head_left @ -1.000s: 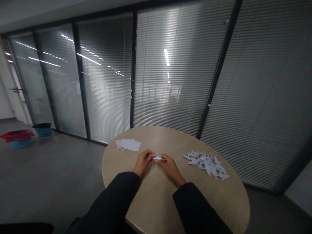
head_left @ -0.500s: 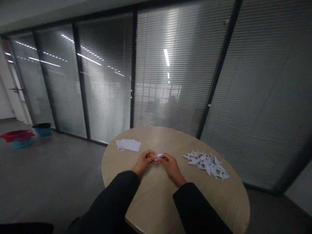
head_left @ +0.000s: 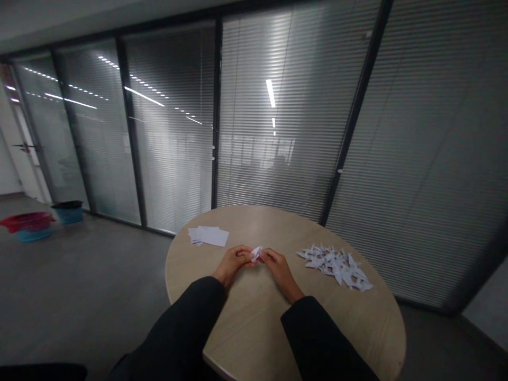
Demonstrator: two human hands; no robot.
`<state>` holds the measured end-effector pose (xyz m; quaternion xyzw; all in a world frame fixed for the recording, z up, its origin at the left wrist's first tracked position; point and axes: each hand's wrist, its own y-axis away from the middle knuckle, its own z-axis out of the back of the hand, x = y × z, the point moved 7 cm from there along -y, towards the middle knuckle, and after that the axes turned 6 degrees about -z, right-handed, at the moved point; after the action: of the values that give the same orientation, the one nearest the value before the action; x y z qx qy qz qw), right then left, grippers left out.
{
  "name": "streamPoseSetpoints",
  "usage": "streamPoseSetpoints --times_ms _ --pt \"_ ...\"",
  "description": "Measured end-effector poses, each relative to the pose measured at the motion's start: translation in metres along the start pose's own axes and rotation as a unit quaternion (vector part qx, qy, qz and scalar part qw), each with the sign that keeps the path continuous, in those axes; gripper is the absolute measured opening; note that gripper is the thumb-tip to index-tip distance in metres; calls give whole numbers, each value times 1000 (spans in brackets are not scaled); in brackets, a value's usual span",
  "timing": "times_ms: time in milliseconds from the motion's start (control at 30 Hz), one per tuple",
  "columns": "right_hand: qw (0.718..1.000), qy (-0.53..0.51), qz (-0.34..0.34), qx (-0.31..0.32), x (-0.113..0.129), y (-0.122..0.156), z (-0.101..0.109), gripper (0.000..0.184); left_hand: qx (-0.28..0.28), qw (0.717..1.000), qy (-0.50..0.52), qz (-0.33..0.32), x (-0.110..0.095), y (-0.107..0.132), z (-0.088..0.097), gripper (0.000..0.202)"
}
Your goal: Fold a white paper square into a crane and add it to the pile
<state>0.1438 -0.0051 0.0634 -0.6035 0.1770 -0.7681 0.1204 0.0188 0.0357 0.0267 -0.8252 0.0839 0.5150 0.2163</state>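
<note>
Between my two hands, above the middle of the round wooden table (head_left: 254,317), is a small piece of folded white paper (head_left: 256,254). My left hand (head_left: 235,262) grips it from the left, fingers closed. From the other side my right hand (head_left: 277,265) pinches its right edge with thumb and fingertips. A pile of folded white paper figures with pointed tips (head_left: 337,265) lies to the right of my right hand. Beyond my left hand are several flat white paper sheets (head_left: 212,236), loosely stacked. Fine folds in the held paper are too small to make out.
A glass partition with blinds (head_left: 278,132) runs just behind the table. On the floor at the far left stand a blue tub with a red lining (head_left: 29,225) and a blue bucket with a black lining (head_left: 68,212). A door (head_left: 26,151) is beyond them.
The folded paper has been turned and now stands more upright, showing more of its surface. My right fingers have shifted slightly on it. Sheets and pile stay put.
</note>
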Motion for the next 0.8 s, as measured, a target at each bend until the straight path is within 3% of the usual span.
streamPoseSetpoints --times_ms 267,533,800 --pt "999 51 9 -2 3 2 -1 21 24 999 -24 0 3 0 -2 41" --pt "996 84 13 -26 -1 2 2 23 38 997 -62 6 0 2 -6 41" --pt "998 45 -7 -37 -6 -1 4 26 5 999 -35 -8 1 -1 -1 44"
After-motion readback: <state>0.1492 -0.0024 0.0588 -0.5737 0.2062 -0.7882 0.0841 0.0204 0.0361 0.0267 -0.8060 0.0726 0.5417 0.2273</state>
